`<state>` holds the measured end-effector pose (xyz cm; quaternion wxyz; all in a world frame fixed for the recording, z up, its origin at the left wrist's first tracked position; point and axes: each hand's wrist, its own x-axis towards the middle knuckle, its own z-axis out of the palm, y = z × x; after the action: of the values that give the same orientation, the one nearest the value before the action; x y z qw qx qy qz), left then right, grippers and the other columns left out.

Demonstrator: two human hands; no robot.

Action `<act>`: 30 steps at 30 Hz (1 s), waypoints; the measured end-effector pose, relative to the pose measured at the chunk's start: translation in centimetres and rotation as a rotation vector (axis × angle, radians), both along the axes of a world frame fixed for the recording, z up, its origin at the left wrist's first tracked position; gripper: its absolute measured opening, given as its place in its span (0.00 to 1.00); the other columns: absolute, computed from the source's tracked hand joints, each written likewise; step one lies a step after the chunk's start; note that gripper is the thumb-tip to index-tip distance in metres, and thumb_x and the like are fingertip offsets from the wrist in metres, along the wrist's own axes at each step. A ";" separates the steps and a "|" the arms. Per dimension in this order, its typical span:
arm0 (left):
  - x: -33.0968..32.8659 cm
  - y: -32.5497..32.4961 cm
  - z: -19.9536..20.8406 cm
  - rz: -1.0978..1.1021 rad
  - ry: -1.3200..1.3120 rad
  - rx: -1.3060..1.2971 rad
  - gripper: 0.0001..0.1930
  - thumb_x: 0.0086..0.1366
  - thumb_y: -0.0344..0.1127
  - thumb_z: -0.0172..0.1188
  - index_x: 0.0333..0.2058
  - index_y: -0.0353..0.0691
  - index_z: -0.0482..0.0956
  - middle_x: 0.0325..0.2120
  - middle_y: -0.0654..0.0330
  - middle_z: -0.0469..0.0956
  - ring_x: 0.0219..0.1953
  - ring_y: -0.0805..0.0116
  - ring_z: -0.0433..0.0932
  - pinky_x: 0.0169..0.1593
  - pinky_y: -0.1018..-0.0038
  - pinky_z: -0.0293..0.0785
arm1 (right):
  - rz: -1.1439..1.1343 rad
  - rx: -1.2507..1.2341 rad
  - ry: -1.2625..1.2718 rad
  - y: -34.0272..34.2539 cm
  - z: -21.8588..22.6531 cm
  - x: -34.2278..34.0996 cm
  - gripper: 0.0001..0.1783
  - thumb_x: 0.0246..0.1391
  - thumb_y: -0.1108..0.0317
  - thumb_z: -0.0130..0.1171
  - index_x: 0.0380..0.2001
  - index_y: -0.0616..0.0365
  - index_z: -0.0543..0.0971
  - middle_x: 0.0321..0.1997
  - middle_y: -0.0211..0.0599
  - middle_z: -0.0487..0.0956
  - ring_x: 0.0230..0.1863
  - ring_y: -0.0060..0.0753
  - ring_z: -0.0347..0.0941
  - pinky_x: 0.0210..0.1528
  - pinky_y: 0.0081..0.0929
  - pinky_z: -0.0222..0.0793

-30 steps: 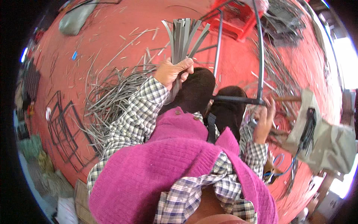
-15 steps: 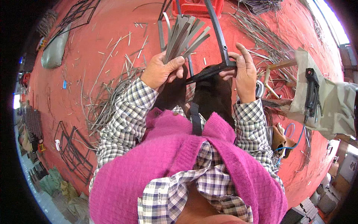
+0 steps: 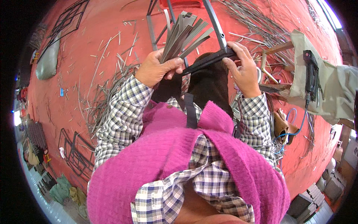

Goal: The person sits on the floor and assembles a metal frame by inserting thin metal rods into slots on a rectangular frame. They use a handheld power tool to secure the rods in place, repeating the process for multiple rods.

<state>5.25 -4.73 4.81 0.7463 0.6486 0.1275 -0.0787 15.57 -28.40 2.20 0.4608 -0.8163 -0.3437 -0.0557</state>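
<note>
A fanned bundle of flat grey strips [image 3: 185, 36] stands up out of my left hand [image 3: 156, 69], whose fingers are wrapped around its lower end. My right hand [image 3: 243, 69] grips the near right corner of a dark metal frame [image 3: 214, 26], thumb on the near side and fingers over the top. The frame's near bar [image 3: 203, 64] crosses above my dark trouser legs, its left end close to my left hand. Whether my left hand also touches that bar is hidden.
Loose strips [image 3: 257, 22] lie in a heap at the far right, and more strips [image 3: 108, 100] lie at left. A cloth-draped stand [image 3: 298, 86] with a black pneumatic-looking tool [image 3: 310, 74] is on my right. Other dark frames [image 3: 74, 153] rest on the red floor.
My right hand's fingers, raised and spread before, have closed over the frame's corner. The frame and the strip bundle have shifted slightly in view.
</note>
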 end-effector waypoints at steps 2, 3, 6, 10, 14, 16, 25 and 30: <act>-0.3 0.0 -0.1 -0.024 0.014 0.016 0.11 0.57 0.38 0.58 0.30 0.35 0.73 0.18 0.62 0.73 0.15 0.80 0.66 0.18 0.86 0.61 | -0.041 -0.031 -0.075 0.1 -0.3 0.5 0.21 0.44 0.66 0.60 0.44 0.59 0.72 0.42 0.42 0.74 0.36 0.37 0.72 0.36 0.26 0.69; -0.4 0.1 -0.1 -0.045 0.016 0.007 0.11 0.57 0.38 0.58 0.30 0.35 0.73 0.18 0.63 0.73 0.15 0.80 0.66 0.18 0.86 0.60 | -0.039 -0.038 -0.117 0.2 -0.3 0.6 0.21 0.44 0.66 0.60 0.44 0.59 0.72 0.42 0.42 0.74 0.37 0.38 0.72 0.36 0.26 0.69; -0.7 0.2 -0.2 -0.087 0.033 0.016 0.11 0.57 0.39 0.58 0.29 0.36 0.73 0.17 0.63 0.72 0.14 0.81 0.65 0.18 0.86 0.60 | -0.060 0.020 -0.054 0.5 0.0 0.3 0.20 0.45 0.66 0.60 0.43 0.59 0.73 0.39 0.40 0.74 0.35 0.33 0.73 0.37 0.25 0.68; -0.4 0.0 -0.3 -0.154 0.050 -0.003 0.11 0.58 0.39 0.57 0.31 0.36 0.71 0.18 0.64 0.72 0.14 0.81 0.65 0.18 0.86 0.60 | -0.023 0.343 0.288 1.6 1.4 -1.5 0.17 0.49 0.67 0.57 0.42 0.62 0.73 0.32 0.35 0.75 0.24 0.21 0.69 0.27 0.18 0.66; -0.3 -0.4 0.1 -0.218 0.047 -0.058 0.11 0.58 0.37 0.57 0.34 0.35 0.71 0.18 0.63 0.71 0.15 0.80 0.66 0.18 0.87 0.61 | 0.084 0.533 0.816 2.9 2.8 -3.3 0.10 0.54 0.69 0.53 0.35 0.66 0.73 0.23 0.32 0.75 0.17 0.15 0.65 0.18 0.12 0.62; -0.3 -0.4 0.3 -0.253 0.042 -0.065 0.11 0.59 0.36 0.56 0.35 0.35 0.71 0.18 0.63 0.72 0.15 0.80 0.66 0.19 0.87 0.62 | 0.130 0.640 0.939 3.4 3.0 -3.4 0.09 0.54 0.68 0.52 0.31 0.65 0.73 0.23 0.32 0.75 0.17 0.15 0.65 0.18 0.13 0.62; 0.6 -1.5 1.2 -0.050 -0.084 -0.073 0.08 0.60 0.33 0.55 0.35 0.34 0.71 0.26 0.57 0.76 0.28 0.74 0.75 0.31 0.81 0.72 | -0.085 0.328 0.483 2.8 3.1 -4.3 0.12 0.53 0.65 0.54 0.20 0.60 0.73 0.17 0.25 0.72 0.18 0.14 0.65 0.20 0.15 0.59; 2.1 -0.4 5.8 0.182 -0.148 -0.121 0.11 0.59 0.39 0.55 0.26 0.37 0.70 0.22 0.61 0.74 0.17 0.82 0.65 0.21 0.86 0.61 | -0.324 0.596 0.645 0.1 4.4 -2.2 0.10 0.53 0.69 0.52 0.21 0.61 0.73 0.17 0.26 0.71 0.19 0.14 0.63 0.22 0.13 0.57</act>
<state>7.33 -5.10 10.61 0.7953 0.5923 0.1255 0.0299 13.36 -28.32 6.60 0.7438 -0.6673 -0.0202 0.0334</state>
